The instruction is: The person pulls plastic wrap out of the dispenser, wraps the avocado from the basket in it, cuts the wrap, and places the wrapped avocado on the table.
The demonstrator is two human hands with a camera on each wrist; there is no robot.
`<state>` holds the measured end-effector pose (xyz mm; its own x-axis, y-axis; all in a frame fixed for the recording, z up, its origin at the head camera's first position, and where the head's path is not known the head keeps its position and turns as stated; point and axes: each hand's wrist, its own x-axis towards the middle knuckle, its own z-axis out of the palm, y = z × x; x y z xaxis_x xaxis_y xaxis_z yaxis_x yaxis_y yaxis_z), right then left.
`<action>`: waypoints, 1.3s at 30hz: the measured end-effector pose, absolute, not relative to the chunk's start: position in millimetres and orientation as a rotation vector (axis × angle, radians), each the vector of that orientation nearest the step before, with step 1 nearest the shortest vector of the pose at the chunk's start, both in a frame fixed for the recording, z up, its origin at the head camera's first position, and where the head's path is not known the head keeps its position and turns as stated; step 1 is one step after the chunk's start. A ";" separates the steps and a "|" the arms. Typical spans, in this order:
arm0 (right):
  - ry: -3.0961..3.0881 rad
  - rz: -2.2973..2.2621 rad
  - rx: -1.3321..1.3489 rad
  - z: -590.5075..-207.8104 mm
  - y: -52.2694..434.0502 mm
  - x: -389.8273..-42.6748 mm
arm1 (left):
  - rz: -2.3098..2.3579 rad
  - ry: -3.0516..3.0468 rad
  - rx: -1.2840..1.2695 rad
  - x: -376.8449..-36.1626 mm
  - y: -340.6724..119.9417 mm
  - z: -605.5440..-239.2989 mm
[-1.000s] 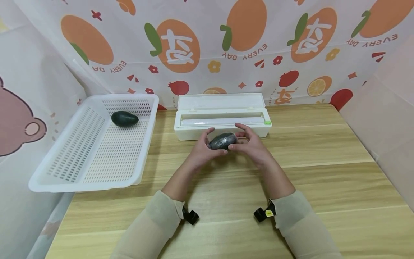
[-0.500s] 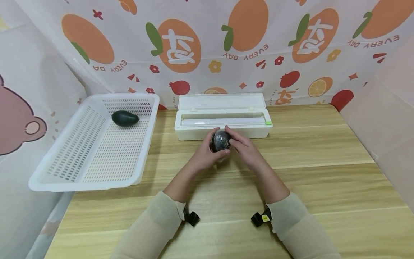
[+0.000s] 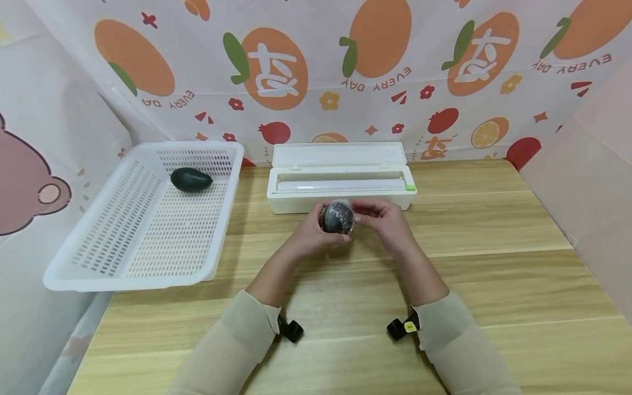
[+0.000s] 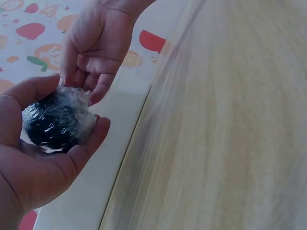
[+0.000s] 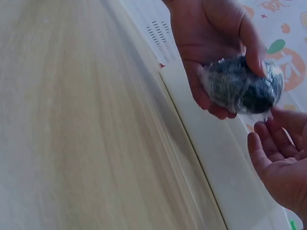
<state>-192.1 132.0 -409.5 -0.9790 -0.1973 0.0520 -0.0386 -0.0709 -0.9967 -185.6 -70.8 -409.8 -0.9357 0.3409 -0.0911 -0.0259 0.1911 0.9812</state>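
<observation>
Cupped in the left hand (image 3: 310, 233), a dark avocado (image 3: 338, 216) wrapped in clear film sat just above the table, near the middle of the frame and right in front of the white wrap box (image 3: 340, 181). Thumb and fingers curled round it from both sides; the left wrist view showed it nested in the palm (image 4: 57, 125). The right hand (image 3: 384, 219) was beside it, fingertips pinching the loose film at the avocado's right end, which the right wrist view showed as a small crumpled tail of wrap (image 5: 261, 114).

What could go wrong, I thought, was plain enough: the film looked slick, and a hard tug on that tail might pull the wrap open again or tear it, or twist the fruit out of the cupping hand onto the wooden table (image 3: 494, 274). The box stood open just behind the hands, so a slip backwards might knock against it.

Against a second earlier, the avocado had been turned. Then it lay lengthwise between both hands; now its rounded end faced me, and the right hand had shifted from covering it to picking at its end. The hands had hardly moved from their spot.

In the upper left of the frame a white slotted basket (image 3: 123, 263) held a second, bare avocado (image 3: 191, 180).
</observation>
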 end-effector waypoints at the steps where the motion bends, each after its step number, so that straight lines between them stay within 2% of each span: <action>1: 2.093 -2.177 -0.265 -410.0 132.5 -192.3 | 1.806 2.174 0.293 -185.2 -70.9 -409.7; 10: 2.229 -2.062 -0.242 -418.2 135.3 -195.0 | 1.815 2.131 0.331 -182.8 -70.0 -407.3; 14: 2.382 -1.951 -0.348 -416.5 133.4 -193.3 | 1.788 2.194 0.319 -184.7 -68.4 -411.7; 20: 2.644 -1.513 -0.644 -408.9 124.3 -185.6 | 1.744 2.306 0.349 -187.2 -66.8 -420.3; 23: 2.652 -1.401 -0.674 -409.0 120.9 -183.1 | 1.710 2.353 0.367 -187.0 -66.5 -421.8; 39: 2.325 -1.547 -0.620 -412.5 118.5 -183.9 | 1.743 2.314 0.244 -185.3 -64.3 -418.3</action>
<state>-183.9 118.5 -412.5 -0.8689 -0.4950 0.0045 -0.1952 0.3344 -0.9220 -185.3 -64.3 -418.3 -0.9589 0.2706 -0.0856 -0.0075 0.2773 0.9608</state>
